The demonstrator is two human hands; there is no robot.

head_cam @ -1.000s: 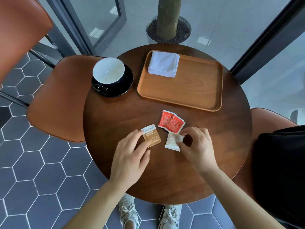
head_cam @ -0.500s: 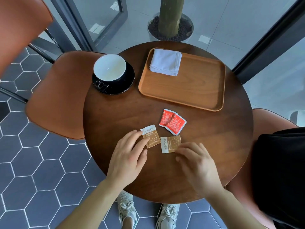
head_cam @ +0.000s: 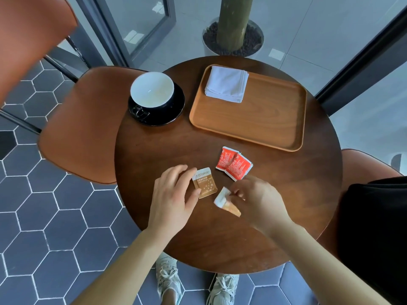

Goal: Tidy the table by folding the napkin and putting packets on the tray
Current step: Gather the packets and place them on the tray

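A folded white napkin (head_cam: 226,86) lies in the far left corner of the wooden tray (head_cam: 266,122). Two red packets (head_cam: 234,164) overlap on the round table, in front of the tray. A brown sugar packet (head_cam: 204,182) lies flat, and the fingertips of my left hand (head_cam: 174,194) touch its left edge. My right hand (head_cam: 258,200) pinches a second brown packet (head_cam: 226,202), which is tilted and lifted off the table, blurred.
A white cup on a black saucer (head_cam: 156,100) stands at the table's far left. Orange chairs (head_cam: 81,126) stand left and right of the dark round table (head_cam: 220,238). A potted trunk stands behind the table. My shoes show below the near edge.
The second brown packet lay flat half a second ago; my right hand has now picked it up and tilted it. My left hand stays on the first brown packet.
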